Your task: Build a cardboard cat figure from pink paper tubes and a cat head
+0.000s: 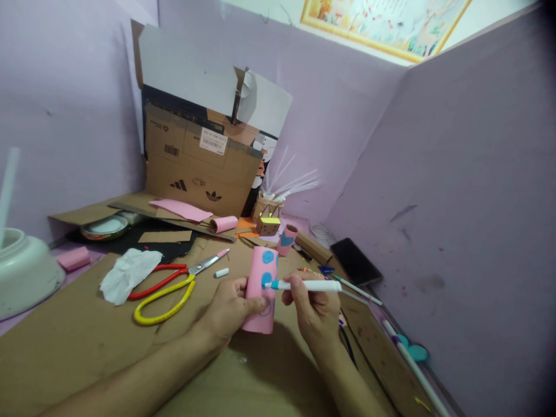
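A pink paper-covered tube (pixel 256 272) is held in my left hand (pixel 228 307), with the thumb across its lower front. Blue filled circles show on its upper and middle front, and an outlined circle lies below, partly behind the thumb. My right hand (pixel 315 304) is closed around a white marker (pixel 315 285), whose blue tip touches the middle circle. The marker's small white cap (pixel 221 273) lies on the cardboard to the left. Beyond the tube stands another pink tube (pixel 286 240) bearing a blue shape.
Scissors (pixel 191 278) with red and yellow handles lie left, beside a crumpled tissue (pixel 132 275). A large cardboard box (pixel 200 168) stands at the back. A phone (pixel 355 260) and a brush (pixel 358 289) lie right. A white jar (pixel 28 275) stands far left.
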{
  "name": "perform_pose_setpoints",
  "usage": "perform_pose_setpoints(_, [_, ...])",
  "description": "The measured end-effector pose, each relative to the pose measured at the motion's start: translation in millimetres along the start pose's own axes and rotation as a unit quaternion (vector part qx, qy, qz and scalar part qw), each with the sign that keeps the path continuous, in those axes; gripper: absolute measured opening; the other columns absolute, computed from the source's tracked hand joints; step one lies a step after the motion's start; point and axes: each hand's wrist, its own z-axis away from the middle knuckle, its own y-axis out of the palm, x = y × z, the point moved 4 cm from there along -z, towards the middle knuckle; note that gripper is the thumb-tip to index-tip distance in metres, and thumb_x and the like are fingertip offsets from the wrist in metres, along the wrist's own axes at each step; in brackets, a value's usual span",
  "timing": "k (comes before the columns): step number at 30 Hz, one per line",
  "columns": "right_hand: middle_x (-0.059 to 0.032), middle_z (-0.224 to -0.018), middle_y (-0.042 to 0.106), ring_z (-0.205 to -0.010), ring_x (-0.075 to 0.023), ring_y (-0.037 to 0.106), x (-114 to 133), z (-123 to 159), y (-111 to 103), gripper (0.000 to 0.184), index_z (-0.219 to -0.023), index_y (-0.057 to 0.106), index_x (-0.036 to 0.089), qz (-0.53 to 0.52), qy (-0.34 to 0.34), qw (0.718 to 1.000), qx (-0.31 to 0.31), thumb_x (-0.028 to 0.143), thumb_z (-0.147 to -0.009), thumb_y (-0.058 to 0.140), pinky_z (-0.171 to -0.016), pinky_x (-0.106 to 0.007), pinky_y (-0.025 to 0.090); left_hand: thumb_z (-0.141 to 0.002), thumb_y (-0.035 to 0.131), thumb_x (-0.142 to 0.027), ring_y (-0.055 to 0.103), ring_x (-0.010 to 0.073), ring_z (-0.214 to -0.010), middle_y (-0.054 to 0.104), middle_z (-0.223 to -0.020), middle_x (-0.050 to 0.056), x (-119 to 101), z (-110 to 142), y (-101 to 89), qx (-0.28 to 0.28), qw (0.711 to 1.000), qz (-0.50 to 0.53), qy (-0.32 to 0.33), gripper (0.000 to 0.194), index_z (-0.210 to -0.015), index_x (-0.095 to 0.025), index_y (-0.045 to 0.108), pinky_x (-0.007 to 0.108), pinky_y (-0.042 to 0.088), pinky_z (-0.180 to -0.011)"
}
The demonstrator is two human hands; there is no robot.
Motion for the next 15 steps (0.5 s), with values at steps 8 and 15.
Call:
perform_pose_setpoints(8, [0.0018,-0.051,0.058,-0.047,-0.012,0.055,-2.4,1.0,0.4,0.024,-0.07,0.063,0.017,-0.002,0.023,1.0,0.006,0.03,-0.087,0.053,-0.049,-0.023,0.042,-0.044,0.08,-0.024,0.053,0.0127,-0.055,0.066,-0.059,0.004,0.9,-0.4,-0.9,-0.003,1.0,-0.002,0.003,0.033,-0.069,-0.007,0.067,0.025,0.041,-0.054])
perform_pose_setpoints(15, [0.0019,-0.05,0.056,-0.045,-0.0116,0.053,-7.9,1.8,-1.9,0.026,-0.068,0.063,0.016,-0.016,0.049,0.999,-0.007,0.032,-0.087,0.054,-0.044,-0.023,0.04,-0.045,0.079,-0.022,0.052,0.0121,-0.055,0.065,-0.06,0.003,0.1,-0.4,-0.8,-0.004,1.0,0.001,0.002,0.032,-0.07,-0.007,0.066,0.024,0.042,-0.054])
